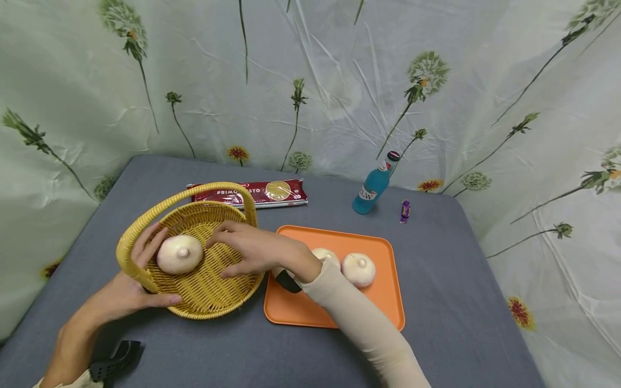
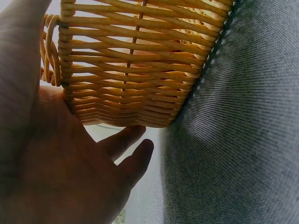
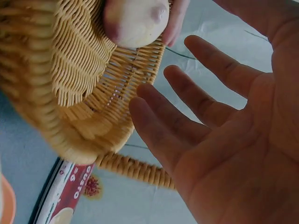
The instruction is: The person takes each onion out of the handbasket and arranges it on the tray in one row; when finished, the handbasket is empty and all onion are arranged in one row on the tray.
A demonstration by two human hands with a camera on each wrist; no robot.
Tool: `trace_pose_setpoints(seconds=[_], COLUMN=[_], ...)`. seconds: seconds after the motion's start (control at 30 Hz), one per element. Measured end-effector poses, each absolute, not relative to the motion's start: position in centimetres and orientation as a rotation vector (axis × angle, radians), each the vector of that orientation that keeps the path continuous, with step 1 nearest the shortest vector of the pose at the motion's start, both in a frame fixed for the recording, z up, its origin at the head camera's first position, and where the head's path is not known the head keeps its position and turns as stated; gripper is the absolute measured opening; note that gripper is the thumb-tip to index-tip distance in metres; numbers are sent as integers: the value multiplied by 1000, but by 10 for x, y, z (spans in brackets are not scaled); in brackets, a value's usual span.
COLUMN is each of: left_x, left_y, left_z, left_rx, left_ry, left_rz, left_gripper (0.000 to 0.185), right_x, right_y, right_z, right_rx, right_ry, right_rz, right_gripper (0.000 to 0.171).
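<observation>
- The left hand (image 1: 127, 291) is holding the rim of the basket (image 1: 213, 302), fingers touching 1 bun (image 1: 179, 254) inside.
- The right hand (image 1: 252, 252) is hovering open over the basket, holding nothing.
- 2 buns are lying on the orange tray (image 1: 388, 302).

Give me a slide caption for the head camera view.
Left hand steadies a wicker basket holding one bun; open right hand hovers over it, beside an orange tray.
</observation>
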State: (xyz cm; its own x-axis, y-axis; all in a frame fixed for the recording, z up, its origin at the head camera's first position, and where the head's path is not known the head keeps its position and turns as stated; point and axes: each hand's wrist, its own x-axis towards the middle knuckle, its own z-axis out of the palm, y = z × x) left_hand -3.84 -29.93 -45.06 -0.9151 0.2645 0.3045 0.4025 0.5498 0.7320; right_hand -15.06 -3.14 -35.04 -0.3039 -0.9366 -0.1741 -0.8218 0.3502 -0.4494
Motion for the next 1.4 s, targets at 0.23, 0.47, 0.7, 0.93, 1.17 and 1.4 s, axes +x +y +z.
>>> trace_pose_setpoints(seconds=[0.23, 0.47, 0.7, 0.93, 1.17, 1.4], left_x=[-40, -42, -40, -39, -37, -37], left_y=[-299, -298, -297, -297, -298, -300], left_z=[-449, -449, -448, -446, -446, -448], left_rx=[-565, -543, -518, -523, -525, -531], left_ry=[-2658, -2691, -2699, -2702, -2698, -2691], left_rz=[-1243, -1257, -1283, -1290, -1291, -1289], left_gripper=[143, 147, 146, 146, 145, 144], right_x=[-155, -161, -164, -165, -163, -160], right_y=[-58, -77, -96, -109, -118, -123], right_z=[-348, -353, -358, -365, -370, -374], right_rx=[-1547, -1495, -1352, -1326, -1272, -1249], right_ry=[2206, 2198, 2255, 2246, 2237, 2243], right_rz=[-295, -282, -271, -225, -250, -249], right_gripper=[60, 61, 57, 50, 46, 44])
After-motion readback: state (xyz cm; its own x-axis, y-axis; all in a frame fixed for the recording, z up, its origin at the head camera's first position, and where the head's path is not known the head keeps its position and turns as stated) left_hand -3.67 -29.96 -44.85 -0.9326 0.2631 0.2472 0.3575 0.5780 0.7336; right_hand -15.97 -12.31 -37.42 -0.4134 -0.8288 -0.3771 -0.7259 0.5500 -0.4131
